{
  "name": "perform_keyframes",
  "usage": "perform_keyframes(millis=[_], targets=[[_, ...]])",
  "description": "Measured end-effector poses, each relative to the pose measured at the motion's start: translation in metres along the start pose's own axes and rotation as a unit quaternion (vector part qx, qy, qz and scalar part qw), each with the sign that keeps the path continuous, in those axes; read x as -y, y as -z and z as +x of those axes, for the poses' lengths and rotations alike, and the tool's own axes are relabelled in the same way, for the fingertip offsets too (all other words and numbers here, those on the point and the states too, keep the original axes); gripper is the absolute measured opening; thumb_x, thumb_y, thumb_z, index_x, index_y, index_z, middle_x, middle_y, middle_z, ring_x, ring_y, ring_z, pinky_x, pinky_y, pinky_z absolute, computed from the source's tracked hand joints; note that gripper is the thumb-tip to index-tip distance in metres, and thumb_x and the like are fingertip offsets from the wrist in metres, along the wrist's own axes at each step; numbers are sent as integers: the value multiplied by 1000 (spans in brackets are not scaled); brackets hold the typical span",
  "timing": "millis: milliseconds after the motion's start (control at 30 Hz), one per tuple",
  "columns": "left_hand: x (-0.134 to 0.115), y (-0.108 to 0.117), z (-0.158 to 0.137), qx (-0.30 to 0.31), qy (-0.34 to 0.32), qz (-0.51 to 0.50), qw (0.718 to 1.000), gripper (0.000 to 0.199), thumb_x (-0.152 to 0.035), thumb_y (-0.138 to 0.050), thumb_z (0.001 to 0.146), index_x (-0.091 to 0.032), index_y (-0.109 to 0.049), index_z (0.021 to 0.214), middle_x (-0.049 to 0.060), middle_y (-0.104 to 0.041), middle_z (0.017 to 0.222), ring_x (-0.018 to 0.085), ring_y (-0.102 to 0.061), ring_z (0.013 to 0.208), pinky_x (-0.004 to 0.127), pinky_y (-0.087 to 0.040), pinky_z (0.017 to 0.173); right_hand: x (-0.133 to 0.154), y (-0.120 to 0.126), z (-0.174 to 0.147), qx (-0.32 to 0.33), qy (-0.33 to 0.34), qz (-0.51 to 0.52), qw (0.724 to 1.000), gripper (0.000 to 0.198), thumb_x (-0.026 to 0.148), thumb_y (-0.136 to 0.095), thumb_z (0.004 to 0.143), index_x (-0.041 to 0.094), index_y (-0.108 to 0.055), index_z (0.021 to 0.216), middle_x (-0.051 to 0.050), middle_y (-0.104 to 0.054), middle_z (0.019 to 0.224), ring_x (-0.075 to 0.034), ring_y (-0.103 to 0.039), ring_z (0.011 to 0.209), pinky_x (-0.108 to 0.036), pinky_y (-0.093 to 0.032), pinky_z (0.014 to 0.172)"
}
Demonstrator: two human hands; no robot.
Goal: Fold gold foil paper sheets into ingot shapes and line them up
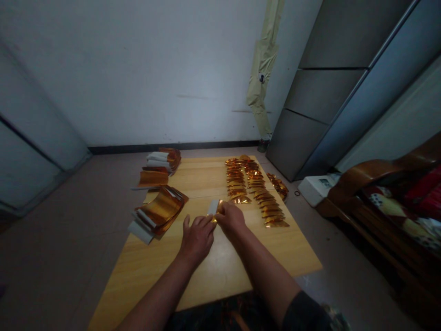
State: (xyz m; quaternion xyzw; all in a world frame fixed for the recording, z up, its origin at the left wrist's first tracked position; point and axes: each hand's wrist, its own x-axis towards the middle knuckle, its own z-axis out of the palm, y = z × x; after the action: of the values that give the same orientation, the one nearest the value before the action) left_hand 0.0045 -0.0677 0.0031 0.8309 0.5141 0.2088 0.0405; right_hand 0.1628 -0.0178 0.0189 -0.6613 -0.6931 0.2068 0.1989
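Observation:
A small piece of gold foil paper [213, 208], with a pale section showing, is between my two hands just above the middle of the wooden table [220, 271]. My left hand [197, 236] has its index finger side on the near left edge of the paper, and its little finger sticks out to the left. Closed in a pinch, my right hand [231, 217] grips the paper's right side. Fingers cover part of the paper, so its folds are hard to make out.
Rows of folded gold foil pieces [270, 207] lie along the table's right side. Stacks of gold and white sheets [161, 209] overhang the left edge. More foil pieces [278, 186] sit beyond the right edge. A grey refrigerator [310, 101] and wooden bench [358, 197] stand to the right.

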Motion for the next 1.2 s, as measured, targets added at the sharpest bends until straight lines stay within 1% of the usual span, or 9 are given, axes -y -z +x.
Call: perform_keyframes(millis=[100, 233, 367, 467, 600, 800, 933, 1000, 1200], targets=[[-1, 1, 0, 0, 3, 2, 1000, 28, -19, -52, 85, -29, -66, 107, 6, -65, 127, 28, -56, 113, 68, -20, 105, 3, -4, 0, -24, -20, -13, 999, 5, 20, -60, 75, 21, -60, 80, 1, -54, 80, -11, -45, 66, -22, -28, 60], [-5, 2, 1, -16, 4, 2, 1000, 22, -23, -52, 87, -28, -67, 103, 6, -67, 124, 27, -57, 111, 67, -19, 106, -4, -5, 1, -21, -10, 5, 1000, 13, 13, -54, 75, 20, -62, 82, 0, -55, 83, -12, -48, 70, -22, -31, 62], [-6, 3, 7, -40, 3, 6, 999, 16, -26, -52, 89, -27, -68, 93, 5, -70, 115, 26, -58, 105, 65, -18, 107, -11, 0, -6, -10, 64, -20, 998, 20, 10, -49, 81, 20, -66, 86, -4, -60, 92, -15, -52, 82, -23, -36, 70], [-2, 2, 13, -52, 11, 19, 998, 16, -26, -52, 88, -26, -68, 90, 5, -72, 110, 25, -58, 103, 63, -19, 106, -9, 6, -17, 12, 122, -86, 989, 19, 16, -50, 87, 21, -68, 89, -7, -62, 100, -18, -52, 91, -27, -37, 75], [9, -1, 18, -70, 29, 43, 996, 19, -28, -50, 90, -24, -69, 91, 6, -72, 110, 27, -58, 105, 61, -22, 105, 3, 6, -33, 19, 143, -157, 977, 17, 20, -51, 89, 20, -69, 90, -10, -63, 101, -23, -51, 94, -32, -35, 74], [14, -2, 22, -77, 28, 64, 995, 21, -28, -49, 90, -24, -70, 89, 7, -71, 108, 26, -57, 104, 55, -27, 103, 17, -1, -47, 29, 159, -145, 976, 16, 22, -53, 89, 21, -67, 95, -10, -63, 102, -24, -48, 98, -35, -35, 77], [12, -3, 24, -69, 16, 70, 995, 22, -25, -48, 92, -23, -69, 88, 6, -71, 96, 23, -57, 96, 47, -33, 94, 4, 2, -50, 26, 184, -124, 975, 15, 24, -51, 92, 23, -66, 93, -7, -64, 102, -22, -50, 98, -33, -34, 80], [11, -4, 24, -60, 10, 65, 996, 22, -24, -47, 92, -23, -69, 87, 6, -70, 91, 22, -57, 94, 44, -35, 89, -8, 6, -51, 21, 204, -114, 972, 16, 22, -50, 94, 23, -66, 97, -6, -65, 101, -20, -51, 98, -32, -33, 83], [7, -1, 24, -34, -15, 39, 999, 20, -22, -48, 91, -22, -68, 87, 6, -69, 90, 21, -57, 90, 40, -35, 83, -33, 14, -49, 28, 238, -87, 967, 16, 26, -56, 92, 26, -66, 105, -3, -66, 111, -19, -50, 104, -33, -30, 90]])
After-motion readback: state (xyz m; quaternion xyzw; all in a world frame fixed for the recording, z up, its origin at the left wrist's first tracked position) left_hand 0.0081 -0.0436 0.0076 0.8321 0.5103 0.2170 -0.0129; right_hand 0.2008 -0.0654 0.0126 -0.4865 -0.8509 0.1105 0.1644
